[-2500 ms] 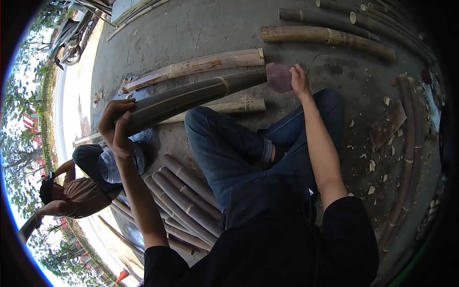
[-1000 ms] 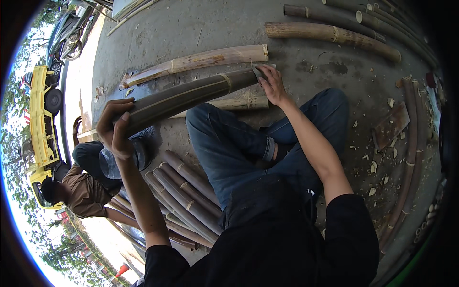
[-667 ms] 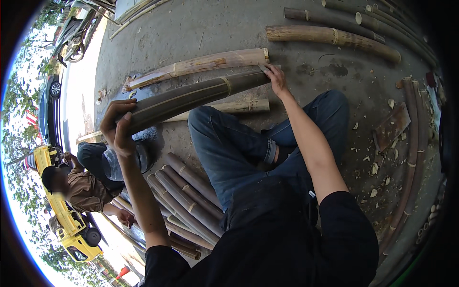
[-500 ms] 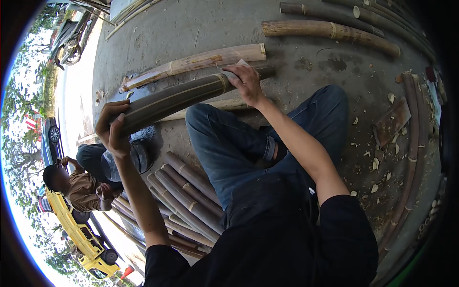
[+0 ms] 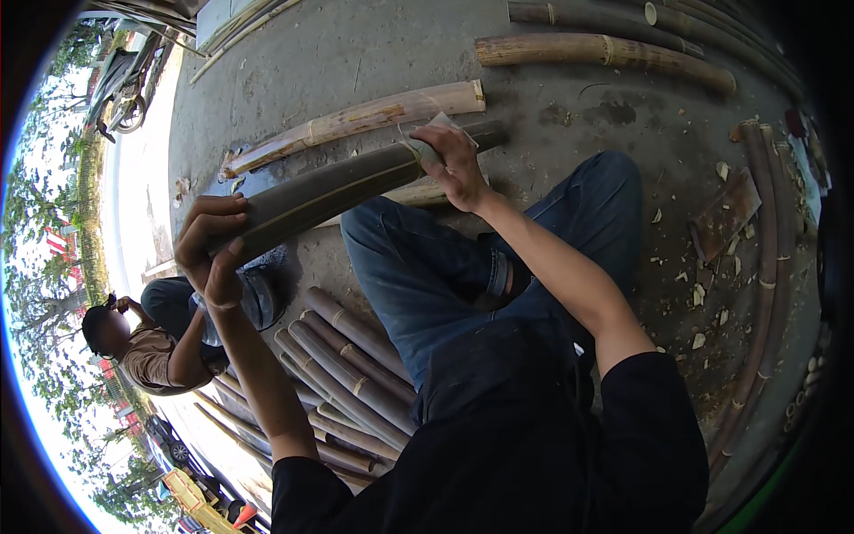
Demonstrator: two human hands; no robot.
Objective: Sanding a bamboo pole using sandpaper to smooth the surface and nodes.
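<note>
A dark brown bamboo pole (image 5: pixel 325 185) with a pale lengthwise stripe slants up to the right in front of my knees, raised off the floor at its left end. My left hand (image 5: pixel 212 254) is wrapped round that end, with the thumb on the near side. Farther along, close to a ring on the pole, my right hand (image 5: pixel 454 167) presses a thin, pale, bent sheet (image 5: pixel 429 153) against the bamboo. Its fingers curl over the sheet, and a corner sticks up above them. What the sheet is made of I cannot make out.
Just beyond lies a pale, scraped bamboo pole (image 5: pixel 356 120). Several dark bamboo lengths (image 5: pixel 342 356) are stacked by my left knee. More poles (image 5: pixel 605 53) lie at the far right. Chips and a rusty metal plate (image 5: pixel 725 214) are on the right. Another person (image 5: pixel 165 356) sits at left.
The bamboo has turned a little in my left hand, so its stripes sit differently. My right hand stays near the ring. The other person's arm has lowered, and the yellow truck has shifted down in view.
</note>
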